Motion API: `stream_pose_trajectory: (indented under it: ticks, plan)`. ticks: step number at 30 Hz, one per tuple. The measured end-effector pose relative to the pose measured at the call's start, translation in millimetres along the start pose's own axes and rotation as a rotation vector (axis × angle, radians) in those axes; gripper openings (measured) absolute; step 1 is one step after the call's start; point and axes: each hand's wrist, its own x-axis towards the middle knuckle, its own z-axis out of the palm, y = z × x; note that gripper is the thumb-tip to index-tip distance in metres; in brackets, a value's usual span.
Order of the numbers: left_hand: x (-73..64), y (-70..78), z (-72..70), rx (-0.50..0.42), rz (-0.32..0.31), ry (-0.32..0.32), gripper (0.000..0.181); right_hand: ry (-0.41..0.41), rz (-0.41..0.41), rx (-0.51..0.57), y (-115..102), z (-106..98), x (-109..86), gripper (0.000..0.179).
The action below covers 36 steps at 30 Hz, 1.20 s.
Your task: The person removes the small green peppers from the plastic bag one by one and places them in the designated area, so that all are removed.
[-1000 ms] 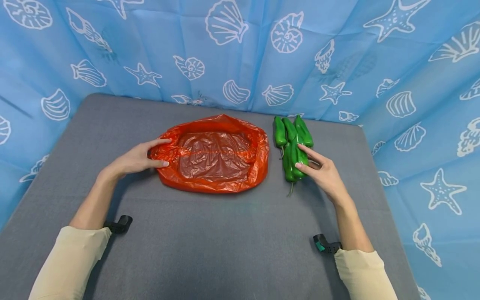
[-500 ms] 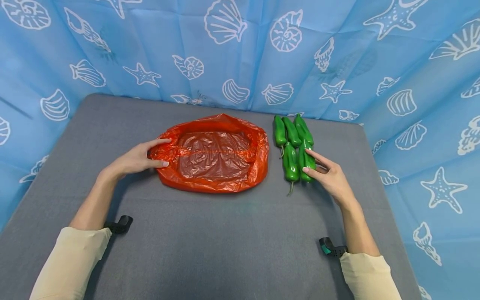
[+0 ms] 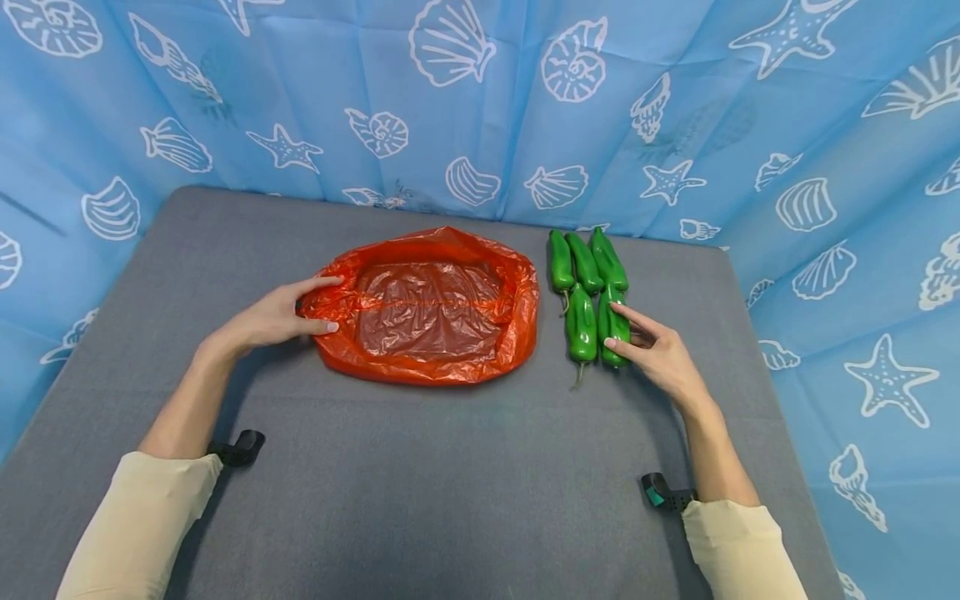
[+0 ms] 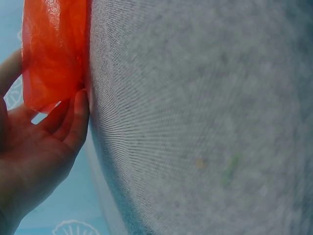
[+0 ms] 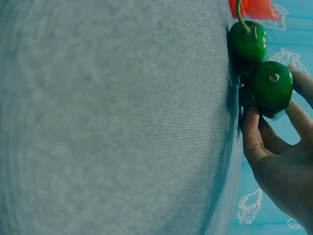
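An orange-red plastic bag (image 3: 427,307) lies with its mouth spread wide in the middle of the table. At its left end, my left hand (image 3: 273,317) holds the rim; the left wrist view shows fingers and thumb around the bag's side (image 4: 56,54). To the right of the bag, several green peppers lie in two rows. My right hand (image 3: 660,354) grips the front right pepper (image 3: 612,317) between thumb and fingers. Beside it lies a front left pepper (image 3: 581,325) with a long stem. In the right wrist view the gripped pepper (image 5: 272,88) shows its blunt end.
Three more peppers (image 3: 585,262) form the back row, near the table's far edge. A grey cloth covers the table (image 3: 450,483). Blue curtain (image 3: 480,108) with white shell prints hangs behind and along the sides.
My right hand has shifted right and slightly toward me with the front right pepper, which now lies beside the front left one. The left hand and bag have stayed put.
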Motion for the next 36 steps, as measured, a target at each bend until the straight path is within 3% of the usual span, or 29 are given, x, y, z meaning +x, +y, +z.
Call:
stream_pose_trajectory:
  ticks: [11, 22, 29, 36]
  plan:
    - [0.0, 3.5, -0.5, 0.004, -0.002, 0.006, 0.077, 0.02, -0.018, -0.109, 2.6, 1.3, 2.8, 0.062]
    - [0.5, 2.5, -1.3, 0.001, 0.01, 0.005, 0.077, 0.116, -0.046, -0.274, 4.6, 7.0, 5.0, 0.057]
    - [-0.5, 3.7, -1.7, 0.021, 0.027, 0.018, 0.077, 0.133, -0.083, -0.277, 3.4, 6.3, 4.0, 0.055]
    - [-2.6, 6.0, -1.0, 0.105, 0.041, 0.049, 0.078, 0.203, -0.146, -0.252, -0.5, 3.7, 2.5, 0.052]
